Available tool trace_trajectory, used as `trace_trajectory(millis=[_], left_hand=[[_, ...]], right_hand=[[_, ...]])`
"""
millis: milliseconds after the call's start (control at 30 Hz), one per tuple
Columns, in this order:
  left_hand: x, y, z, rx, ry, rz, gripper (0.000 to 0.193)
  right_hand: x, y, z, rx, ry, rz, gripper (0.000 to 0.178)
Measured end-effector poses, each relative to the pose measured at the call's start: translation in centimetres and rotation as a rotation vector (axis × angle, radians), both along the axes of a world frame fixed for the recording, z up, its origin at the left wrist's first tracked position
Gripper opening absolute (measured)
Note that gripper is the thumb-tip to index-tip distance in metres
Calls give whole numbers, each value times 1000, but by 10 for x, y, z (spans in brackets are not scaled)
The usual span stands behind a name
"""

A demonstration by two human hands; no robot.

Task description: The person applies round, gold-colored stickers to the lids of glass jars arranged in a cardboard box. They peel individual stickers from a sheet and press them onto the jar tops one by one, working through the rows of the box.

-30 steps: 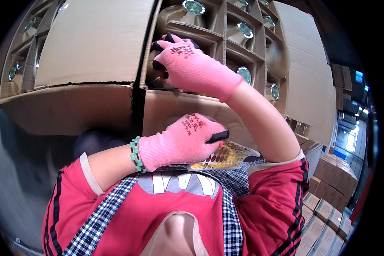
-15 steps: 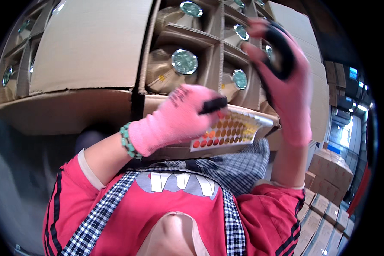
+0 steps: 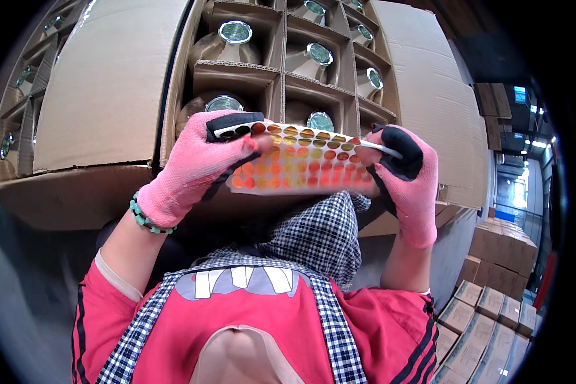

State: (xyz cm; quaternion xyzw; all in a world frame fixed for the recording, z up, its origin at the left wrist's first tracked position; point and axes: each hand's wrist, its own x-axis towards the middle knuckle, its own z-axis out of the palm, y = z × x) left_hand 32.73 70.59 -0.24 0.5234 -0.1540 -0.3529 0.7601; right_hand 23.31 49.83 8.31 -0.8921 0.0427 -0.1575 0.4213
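A white sticker sheet [image 3: 301, 163] with rows of shiny round orange, gold and red dots hangs between my two gloved hands. Its left end is pinched by my left hand [image 3: 205, 150], in a pink glove with black fingertips and a green bead bracelet at the wrist. My right hand [image 3: 403, 166], gloved alike, grips the right end near the top corner. Just beyond the sheet, glass bottles with round greenish, silver-rimmed tops [image 3: 235, 32] stand in the compartments of an open cardboard box [image 3: 278, 54]. The sheet hides part of the box's near side.
A closed box flap [image 3: 109, 83] lies to the left, with more bottles in compartments past it. Another flap [image 3: 429, 96] spreads out to the right. Stacked cartons [image 3: 480, 326] stand at the lower right. A checked apron [image 3: 320, 237] covers my lap.
My right hand has come down from over the bottles and taken the sheet's right end. The sheet has risen and moved left, now stretched between both hands. The view has shifted.
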Motion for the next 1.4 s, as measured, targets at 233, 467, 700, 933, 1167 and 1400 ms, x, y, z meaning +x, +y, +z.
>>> trace_trajectory(millis=[233,467,700,933,1167,1400], left_hand=[[-3,-20,-22,-108,-227,154,23],[-10,-41,-27,-183,-286,149,23],[-9,-40,-32,-189,-319,119,22],[-10,-39,-32,-192,-191,174,23],[-9,-40,-34,-170,-254,149,25],[-9,-38,-30,-109,-188,189,24]], right_hand=[[8,-21,-10,-164,-11,196,16],[6,-32,-20,-303,-39,93,15],[3,-31,-20,-239,59,104,12],[9,-27,-16,-621,-177,153,16],[13,-28,-13,-714,-166,203,17],[15,-27,-16,-626,-153,284,17]])
